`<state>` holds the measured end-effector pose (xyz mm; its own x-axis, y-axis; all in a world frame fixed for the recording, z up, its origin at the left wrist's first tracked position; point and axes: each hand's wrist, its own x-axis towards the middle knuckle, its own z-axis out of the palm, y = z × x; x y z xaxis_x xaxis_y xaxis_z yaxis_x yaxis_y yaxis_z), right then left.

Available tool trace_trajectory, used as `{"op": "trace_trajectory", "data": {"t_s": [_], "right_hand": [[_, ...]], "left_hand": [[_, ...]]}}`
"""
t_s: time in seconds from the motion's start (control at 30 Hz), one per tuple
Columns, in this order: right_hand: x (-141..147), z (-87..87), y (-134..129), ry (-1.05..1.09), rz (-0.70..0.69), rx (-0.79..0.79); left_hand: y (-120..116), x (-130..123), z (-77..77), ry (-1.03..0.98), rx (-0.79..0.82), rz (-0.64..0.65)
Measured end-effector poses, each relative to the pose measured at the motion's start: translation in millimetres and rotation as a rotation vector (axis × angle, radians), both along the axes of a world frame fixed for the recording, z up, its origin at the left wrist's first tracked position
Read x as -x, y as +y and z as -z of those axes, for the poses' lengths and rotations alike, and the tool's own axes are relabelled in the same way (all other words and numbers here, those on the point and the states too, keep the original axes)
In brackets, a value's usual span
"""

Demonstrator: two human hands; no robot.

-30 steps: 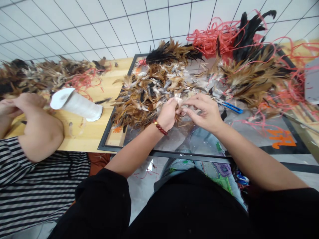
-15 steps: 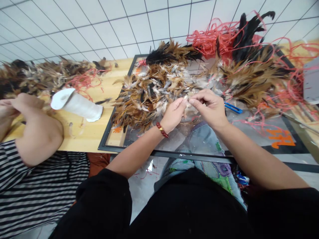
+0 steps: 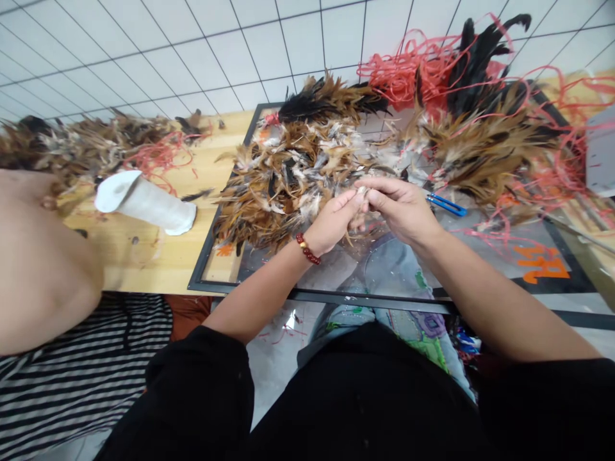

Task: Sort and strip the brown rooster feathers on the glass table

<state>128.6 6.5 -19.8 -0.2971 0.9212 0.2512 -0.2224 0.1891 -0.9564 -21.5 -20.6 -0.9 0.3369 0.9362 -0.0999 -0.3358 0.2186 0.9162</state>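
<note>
My left hand (image 3: 335, 221), with a dark red bead bracelet (image 3: 308, 248) at the wrist, is closed in a pinch. Against its fingertips, my right hand (image 3: 402, 208) is closed too. Between them show the pale ends of a few small feathers (image 3: 362, 190); the fingers cover most of these. Just behind and to the left spreads a loose pile of brown and white feathers (image 3: 293, 173). A blue-handled cutter (image 3: 446, 205) lies right of my right hand, on the clear sheet in a black frame (image 3: 327, 298).
Pink plastic ribbon (image 3: 408, 67) is heaped at the back near the tiled wall. Bundled brown and black feathers (image 3: 490, 144) lie at the right. Left of the frame is a white roll (image 3: 151, 202). A co-worker's bare arm (image 3: 45, 262) reaches over the table at far left, near more feathers (image 3: 86, 144).
My hands have drawn closer together, with my right fingers now over the left fingertips. The co-worker's arm has swung up, and its hand is largely hidden.
</note>
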Motion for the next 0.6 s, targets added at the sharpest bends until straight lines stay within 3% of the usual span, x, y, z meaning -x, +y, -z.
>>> {"op": "trace_trajectory", "data": {"t_s": [0.17, 0.3, 0.47, 0.6], "right_hand": [[-2.8, -8.2, -3.2, 0.086, -0.111, 0.104], [-2.3, -5.7, -1.8, 0.108, -0.052, 0.087], [-4.2, 2.0, 4.7, -0.092, 0.139, -0.089], [-10.5, 2.7, 5.1, -0.384, 0.350, -0.435]], "left_hand": [[2.8, 3.8, -1.3, -0.012, -0.009, 0.125], [2.9, 2.9, -0.8, 0.024, 0.012, 0.151], [3.8, 2.7, 3.1, 0.104, 0.047, 0.037], [7.5, 4.3, 4.0, 0.076, 0.105, -0.053]]}}
